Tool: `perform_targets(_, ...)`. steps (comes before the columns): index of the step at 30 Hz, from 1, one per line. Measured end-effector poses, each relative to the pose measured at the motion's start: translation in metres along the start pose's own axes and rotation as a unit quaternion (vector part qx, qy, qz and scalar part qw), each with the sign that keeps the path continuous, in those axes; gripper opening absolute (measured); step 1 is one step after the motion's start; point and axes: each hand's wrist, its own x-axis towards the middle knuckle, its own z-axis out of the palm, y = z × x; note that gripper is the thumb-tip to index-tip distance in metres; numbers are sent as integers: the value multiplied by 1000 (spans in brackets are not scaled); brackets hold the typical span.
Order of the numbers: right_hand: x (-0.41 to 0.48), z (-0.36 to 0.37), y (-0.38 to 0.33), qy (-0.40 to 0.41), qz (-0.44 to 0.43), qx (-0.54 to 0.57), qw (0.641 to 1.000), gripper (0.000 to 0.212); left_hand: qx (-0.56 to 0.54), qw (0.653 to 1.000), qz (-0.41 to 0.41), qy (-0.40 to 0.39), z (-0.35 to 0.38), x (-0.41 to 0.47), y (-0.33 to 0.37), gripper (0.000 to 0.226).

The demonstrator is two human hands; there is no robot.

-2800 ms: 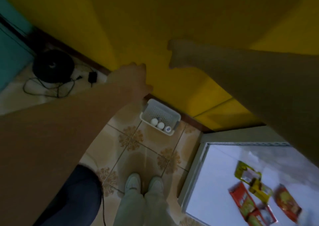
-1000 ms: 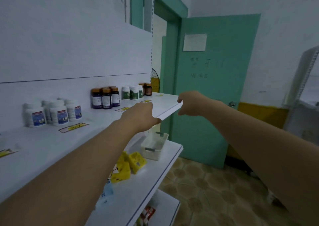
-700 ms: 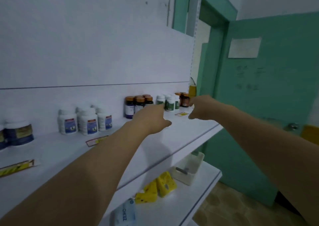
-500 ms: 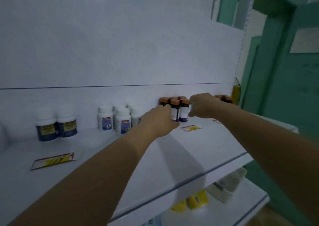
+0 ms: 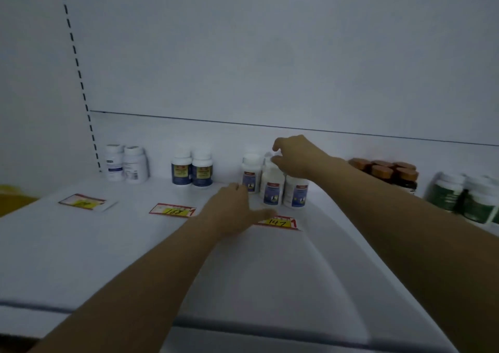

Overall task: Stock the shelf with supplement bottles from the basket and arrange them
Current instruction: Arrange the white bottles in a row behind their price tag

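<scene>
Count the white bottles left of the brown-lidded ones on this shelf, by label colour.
Pale-label bottles: 2
Dark blue-and-yellow-label bottles: 2
Blue-label bottles with a red strip: 4 showing, one half hidden by the right hand
Total: 8

All bottles stand upright along the back of the white shelf [image 5: 135,258]. From the left of the frame: two white bottles [image 5: 127,167], two blue-labelled bottles [image 5: 192,173], a tight cluster of white bottles [image 5: 272,188] with blue labels, brown-capped dark bottles [image 5: 386,170] and blurred green bottles [image 5: 464,198]. The right hand [image 5: 297,158] pinches the cap of the cluster's rear bottle [image 5: 267,161].
</scene>
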Motion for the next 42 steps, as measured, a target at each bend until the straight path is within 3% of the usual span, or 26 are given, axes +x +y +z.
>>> perform_targets(3,6,21,-4,-18,-3,-20,1000,41,39,998,-24,-41,13,-5,-4,108)
perform_targets(8,6,39,-5,15,3,1,1000,38,103,990,-6,-97,23,-1,-11,111)
perform_targets(17,3,33,-12,55,-16,107,993,32,49,997,-14,-62,24,-4,-10,108)
perform_targets(19,3,20,-13,82,-23,155,984,33,-70,997,-10,-17,19,-5,-6,101)
perform_targets(21,1,4,-15,104,-29,205,973,30,-214,977,14,23,10,-2,-2,85)
perform_targets(23,-1,-6,-17,111,-29,240,964,31,-281,958,29,41,2,4,0,66)
perform_targets(29,-1,12,-15,123,2,330,936,35,-342,936,55,60,5,13,-14,24)
perform_targets(36,-1,39,-8,121,18,461,879,35,-370,926,71,35,4,17,-24,21)
perform_targets(42,-1,40,-8,128,13,471,873,34,-392,916,82,22,3,17,-24,19)
